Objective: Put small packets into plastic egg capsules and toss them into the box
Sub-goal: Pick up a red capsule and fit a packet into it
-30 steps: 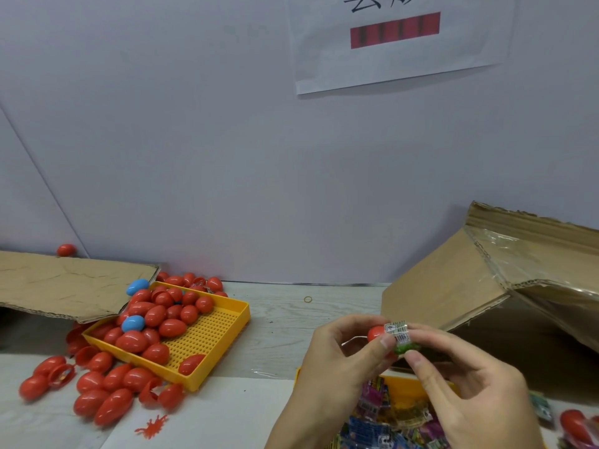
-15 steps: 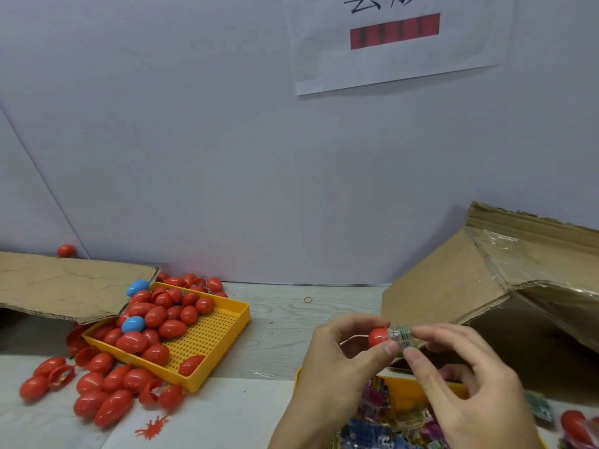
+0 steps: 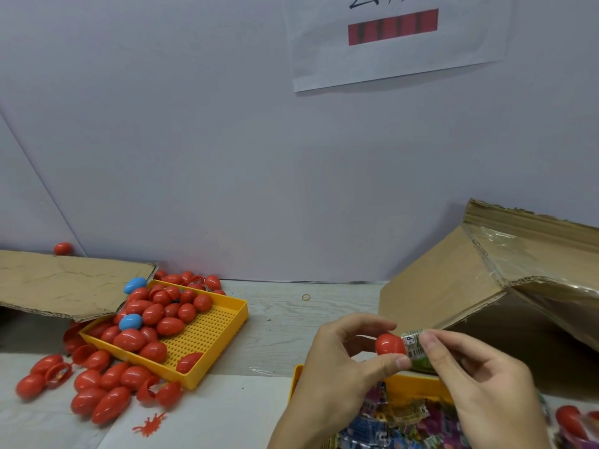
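**Packet at the capsule mouth, not yet seated**

Your left hand (image 3: 340, 361) keeps a pinching grip on the red capsule (image 3: 390, 344); your right hand (image 3: 479, 380) pinches the small packet (image 3: 414, 350), which touches the capsule's right end. Item: cardboard box (image 3: 460, 280), just behind and right of the capsule. Item: packet tray (image 3: 405, 385), just below the capsule. Item: yellow tray of eggs (image 3: 207, 338), well left of the capsule. Outstanding: push in, close, toss. Many capsules remain.
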The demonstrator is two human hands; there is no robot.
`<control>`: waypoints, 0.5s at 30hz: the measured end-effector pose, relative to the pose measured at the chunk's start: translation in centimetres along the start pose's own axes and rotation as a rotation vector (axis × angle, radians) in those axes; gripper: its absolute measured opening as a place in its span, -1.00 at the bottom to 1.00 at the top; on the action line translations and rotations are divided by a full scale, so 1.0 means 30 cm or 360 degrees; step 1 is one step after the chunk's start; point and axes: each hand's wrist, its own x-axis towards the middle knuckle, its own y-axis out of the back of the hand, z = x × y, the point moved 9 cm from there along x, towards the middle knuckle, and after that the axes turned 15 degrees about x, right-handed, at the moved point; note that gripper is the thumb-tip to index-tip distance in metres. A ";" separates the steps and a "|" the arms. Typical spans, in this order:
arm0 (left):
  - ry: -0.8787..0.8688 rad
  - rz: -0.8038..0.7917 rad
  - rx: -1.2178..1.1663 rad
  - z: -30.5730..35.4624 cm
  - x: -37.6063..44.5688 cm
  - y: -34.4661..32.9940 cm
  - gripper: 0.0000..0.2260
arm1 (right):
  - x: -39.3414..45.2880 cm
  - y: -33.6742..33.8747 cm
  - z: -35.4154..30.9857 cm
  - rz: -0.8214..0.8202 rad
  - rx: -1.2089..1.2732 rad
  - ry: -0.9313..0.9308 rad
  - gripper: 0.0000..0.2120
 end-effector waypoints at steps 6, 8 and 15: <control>-0.0020 0.0051 0.0083 0.005 -0.001 0.006 -0.70 | -0.016 -0.002 0.000 0.0029 -0.0063 -0.0109 -0.88; -0.0032 0.0077 0.0114 0.006 -0.001 0.009 -0.69 | -0.020 -0.005 -0.007 0.0038 -0.0092 -0.0119 -0.88; -0.0122 0.0062 0.0164 0.023 0.001 0.001 -0.67 | -0.018 -0.007 -0.010 0.0054 -0.0083 -0.0191 -0.82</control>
